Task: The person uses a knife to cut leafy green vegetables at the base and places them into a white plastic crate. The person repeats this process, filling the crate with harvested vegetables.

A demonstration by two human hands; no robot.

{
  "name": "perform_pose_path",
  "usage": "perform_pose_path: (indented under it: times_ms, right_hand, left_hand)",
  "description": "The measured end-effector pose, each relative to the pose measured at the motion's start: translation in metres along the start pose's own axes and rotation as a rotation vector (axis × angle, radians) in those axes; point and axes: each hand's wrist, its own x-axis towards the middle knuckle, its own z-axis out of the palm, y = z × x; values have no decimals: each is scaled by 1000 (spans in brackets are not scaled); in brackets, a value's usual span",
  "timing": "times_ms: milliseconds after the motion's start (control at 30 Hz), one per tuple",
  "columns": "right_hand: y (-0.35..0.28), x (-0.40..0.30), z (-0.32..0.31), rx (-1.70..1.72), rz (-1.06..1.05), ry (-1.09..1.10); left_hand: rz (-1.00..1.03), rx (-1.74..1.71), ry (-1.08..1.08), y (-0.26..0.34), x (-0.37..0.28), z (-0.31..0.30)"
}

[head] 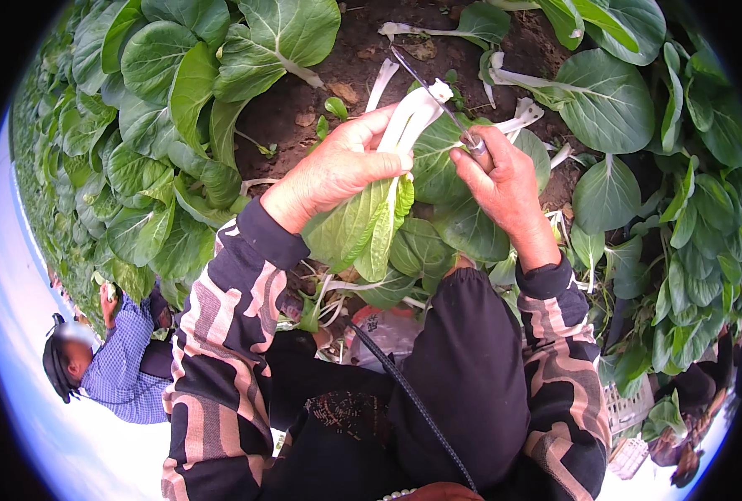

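My left hand [346, 163] grips a head of bok choy [402, 128] by its white stalks, with the root end pointing up and away and the green leaves hanging toward me. In my right hand [502, 181] is the handle of a knife [421, 78] with a thin, narrow blade. The blade slants to the upper left and crosses the stalks close to the pale cut base; whether it touches them I cannot tell. Beneath both hands, loose leaves [433, 163] cover part of the soil.
Growing bok choy [152, 125] stands densely on the left, with more plants [703, 206] on the right. Cut leaves and stalks [509, 75] litter the brown soil [358, 31]. A plastic bag [383, 338] lies between my legs. Another person [120, 369] works at left; white crates [627, 404] stand at lower right.
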Motion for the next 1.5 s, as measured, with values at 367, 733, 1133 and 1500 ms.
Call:
perform_pose_path:
  times_ms: [367, 733, 1133, 1500]
  right_hand:
    - [-13, 11, 20, 899, 395, 2]
    - [1, 20, 33, 1005, 580, -92]
    - [11, 20, 37, 1094, 609, -152]
    - [12, 17, 37, 1096, 631, -136]
  left_hand:
    - [-92, -123, -63, -11, 0, 7]
    - [-85, 624, 166, -4, 4, 10]
    - [-318, 221, 135, 3, 11, -1]
    - [-353, -133, 43, -11, 17, -17]
